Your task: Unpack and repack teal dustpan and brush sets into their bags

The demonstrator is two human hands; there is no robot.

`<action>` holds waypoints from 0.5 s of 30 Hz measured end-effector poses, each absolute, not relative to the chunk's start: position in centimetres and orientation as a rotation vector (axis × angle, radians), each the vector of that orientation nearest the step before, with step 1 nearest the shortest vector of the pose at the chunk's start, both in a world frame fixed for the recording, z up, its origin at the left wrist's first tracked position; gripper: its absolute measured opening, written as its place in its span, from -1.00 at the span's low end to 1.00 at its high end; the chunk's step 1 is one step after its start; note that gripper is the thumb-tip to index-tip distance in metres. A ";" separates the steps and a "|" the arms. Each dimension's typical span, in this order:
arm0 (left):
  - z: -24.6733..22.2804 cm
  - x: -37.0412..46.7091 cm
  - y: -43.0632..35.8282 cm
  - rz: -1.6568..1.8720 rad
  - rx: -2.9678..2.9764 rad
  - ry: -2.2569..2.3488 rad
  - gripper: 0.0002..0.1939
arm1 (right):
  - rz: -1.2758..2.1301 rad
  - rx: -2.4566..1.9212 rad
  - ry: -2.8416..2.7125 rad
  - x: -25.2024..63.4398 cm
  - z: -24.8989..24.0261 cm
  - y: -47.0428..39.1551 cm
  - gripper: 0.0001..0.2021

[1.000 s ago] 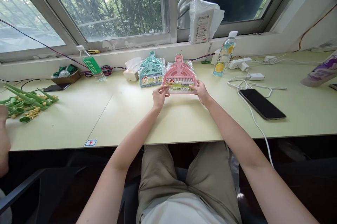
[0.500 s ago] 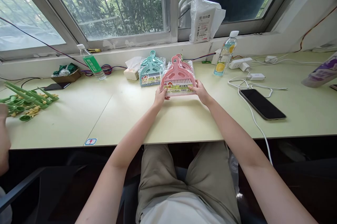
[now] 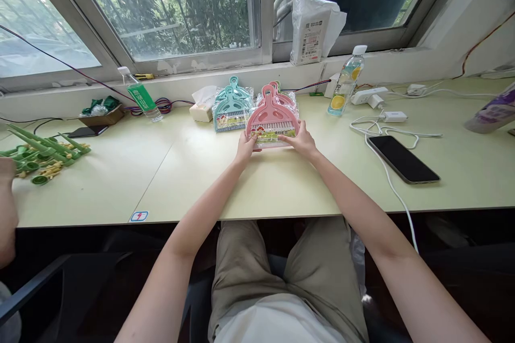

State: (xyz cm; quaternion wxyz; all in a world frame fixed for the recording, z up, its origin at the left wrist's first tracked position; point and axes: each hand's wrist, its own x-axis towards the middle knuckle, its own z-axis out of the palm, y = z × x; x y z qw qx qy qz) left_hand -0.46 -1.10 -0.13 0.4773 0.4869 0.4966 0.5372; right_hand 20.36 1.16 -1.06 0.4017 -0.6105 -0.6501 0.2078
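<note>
A pink dustpan and brush set (image 3: 272,117) in clear wrapping lies in front of me on the table, its handle pointing to the window. My left hand (image 3: 245,148) grips its lower left corner, thumb on top. At the lower right edge, my right hand (image 3: 301,141) holds it with the thumb laid across the printed label. Behind it, partly covered, lie more wrapped sets, one with a green handle showing. Just left of it, turquoise dustpan and brush sets (image 3: 232,107) lie in clear wrapping.
A tissue pack (image 3: 202,107) and a tilted green-labelled bottle (image 3: 140,96) stand to the left. Right are a lemon-print bottle (image 3: 346,82), chargers with white cables and a phone (image 3: 403,159). Another person's arm (image 3: 6,209) is at far left, beside green plastic stems (image 3: 48,152).
My right hand has shifted left and its thumb now reaches further over the label. The pink set has stayed nearly in place.
</note>
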 end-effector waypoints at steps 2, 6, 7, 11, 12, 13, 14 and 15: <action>-0.3 -0.3 -1.2 1.320 1.202 1.208 -0.72 | 0.468 -1.668 -1.630 20.1 -0.3 0.6 -0.04; -0.5 -0.1 -1.1 1.334 1.211 1.193 -0.70 | 0.425 -1.646 -1.626 20.0 -0.1 0.4 -0.10; -0.6 -0.1 -1.1 1.335 1.207 1.193 -0.70 | 0.434 -1.635 -1.615 20.0 -0.3 0.5 -0.13; -0.8 0.1 -1.0 1.339 1.209 1.201 -0.71 | 0.451 -1.595 -1.545 20.2 -1.3 1.1 -0.19; -0.8 0.2 -1.0 1.340 1.218 1.199 -0.71 | 0.449 -1.582 -1.526 20.2 -1.5 1.3 -0.20; -0.8 0.2 -1.1 1.341 1.233 1.189 -0.69 | 0.448 -1.570 -1.509 20.2 -1.6 1.4 -0.21; -0.8 0.3 -1.2 1.341 1.251 1.173 -0.65 | 0.448 -1.556 -1.494 20.2 -1.7 1.4 -0.23; -0.7 0.3 -1.2 1.343 1.272 1.157 -0.61 | 0.447 -1.541 -1.482 20.2 -1.7 1.5 -0.25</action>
